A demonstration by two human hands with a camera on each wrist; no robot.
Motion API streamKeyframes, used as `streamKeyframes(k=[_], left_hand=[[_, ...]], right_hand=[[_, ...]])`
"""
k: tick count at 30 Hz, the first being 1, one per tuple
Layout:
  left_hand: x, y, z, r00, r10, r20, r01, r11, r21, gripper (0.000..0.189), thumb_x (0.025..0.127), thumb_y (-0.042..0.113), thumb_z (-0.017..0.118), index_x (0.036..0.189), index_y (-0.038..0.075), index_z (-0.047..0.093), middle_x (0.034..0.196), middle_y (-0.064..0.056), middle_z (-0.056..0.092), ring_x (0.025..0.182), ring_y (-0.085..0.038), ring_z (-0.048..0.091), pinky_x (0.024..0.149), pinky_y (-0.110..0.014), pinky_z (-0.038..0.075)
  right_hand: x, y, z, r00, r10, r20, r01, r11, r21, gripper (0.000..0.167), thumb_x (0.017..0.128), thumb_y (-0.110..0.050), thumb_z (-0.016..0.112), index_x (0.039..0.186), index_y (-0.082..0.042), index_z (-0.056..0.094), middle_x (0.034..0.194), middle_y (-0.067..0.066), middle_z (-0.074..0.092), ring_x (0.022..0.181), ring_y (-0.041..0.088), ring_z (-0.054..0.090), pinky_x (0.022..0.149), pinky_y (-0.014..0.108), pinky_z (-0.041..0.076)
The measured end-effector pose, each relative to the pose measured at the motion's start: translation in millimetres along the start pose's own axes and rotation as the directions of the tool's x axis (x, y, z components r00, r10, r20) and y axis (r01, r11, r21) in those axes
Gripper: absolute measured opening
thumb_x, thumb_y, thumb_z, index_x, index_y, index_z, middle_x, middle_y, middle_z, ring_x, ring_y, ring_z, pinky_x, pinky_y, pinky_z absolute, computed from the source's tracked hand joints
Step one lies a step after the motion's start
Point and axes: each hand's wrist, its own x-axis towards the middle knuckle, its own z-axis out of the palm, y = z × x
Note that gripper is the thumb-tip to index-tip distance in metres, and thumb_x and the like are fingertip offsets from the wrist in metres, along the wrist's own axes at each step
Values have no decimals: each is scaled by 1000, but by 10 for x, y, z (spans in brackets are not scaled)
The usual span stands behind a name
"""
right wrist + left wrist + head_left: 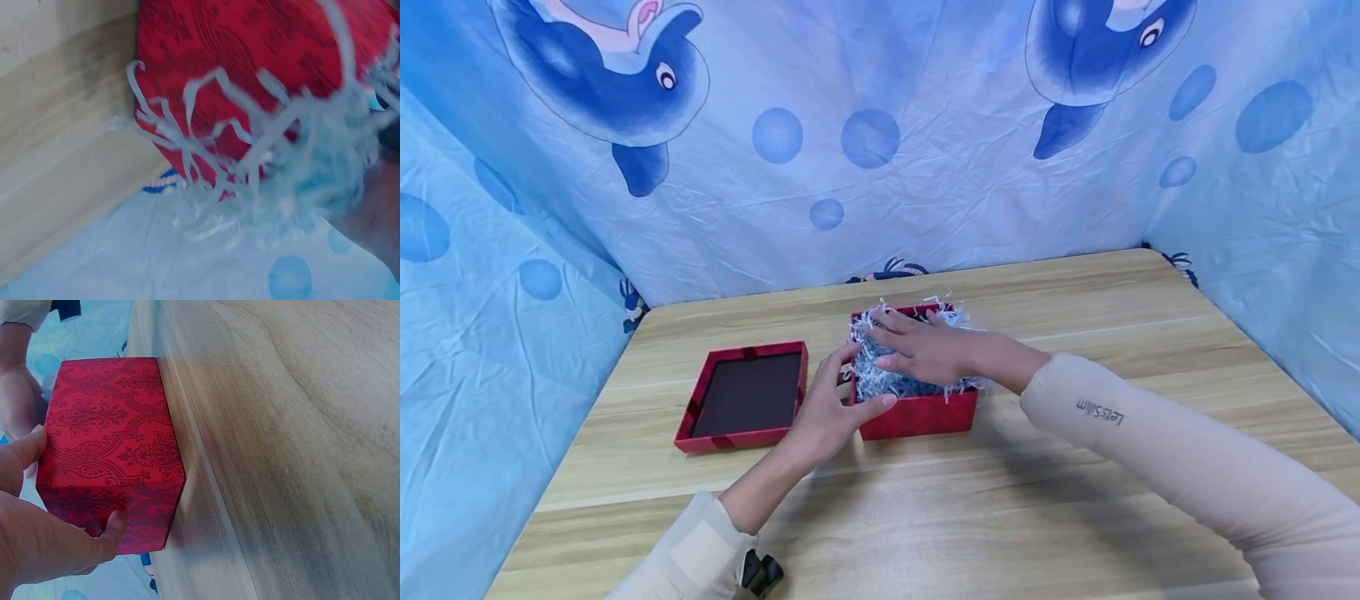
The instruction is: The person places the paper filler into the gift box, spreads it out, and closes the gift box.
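A red patterned gift box [917,415] stands on the table, filled with pale blue shredded paper [868,379] that spills past its rim. My left hand [829,419] holds the box by its near left corner, thumb at the front rim and fingers on the left side. In the left wrist view, the fingers of that hand [56,547] touch the red box [103,425]. Over the paper lies my right hand [932,348], its fingers spread and pressing on the strands. The right wrist view shows loose paper strands [300,156] hanging over the box wall [187,50]; the right fingers are hidden there.
Left of the box lies its red lid [801,379], turned upside down with the dark inside [745,396] facing up. The wooden table [970,525] reaches back to a blue curtain [925,208] printed with dolphins and bubbles.
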Motion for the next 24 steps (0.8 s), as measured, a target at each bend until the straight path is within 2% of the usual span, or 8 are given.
streamKeyframes(k=[5, 9, 18, 24], left_hand=[[1, -2, 0, 1000, -3, -3, 3, 1000, -2, 89, 80, 39, 78, 149, 23, 24, 153, -4, 24, 133, -36, 40, 94, -45, 50], [2, 0, 0, 1000, -4, -8, 4, 1000, -3, 87, 81, 36, 77, 149, 23, 25, 152, -3, 24, 133, -34, 39, 95, -46, 49], [-2, 4, 11, 1000, -2, -12, 2, 1000, 4, 87, 80, 35, 78, 149, 22, 26, 152, -3, 26, 133, -33, 38, 94, -45, 50], [-6, 6, 20, 1000, 0, -17, 0, 1000, 16, 87, 80, 36, 78, 149, 22, 26, 152, -2, 26, 134, -31, 37, 95, -45, 49]], right_hand=[[-121, 20, -82, 992, -40, -121, 35, 999, -42, 65, 103, -48, 33, 156, -22, 6, 162, 2, -5, 148, 24, -4, 111, 65, -5], [-181, 57, -85, 984, -40, -171, 29, 998, -62, 64, 102, -47, 34, 156, -23, 7, 162, 1, -5, 147, 23, -7, 110, 64, -8], [-202, 169, 19, 984, -9, -176, -6, 996, -85, 69, 100, -50, 38, 156, -25, 7, 162, 2, -6, 147, 24, -9, 108, 63, -16], [-164, 199, 73, 988, 10, -156, -25, 996, -91, 70, 100, -51, 37, 156, -23, 6, 162, 5, -6, 147, 28, -8, 108, 64, -15]])
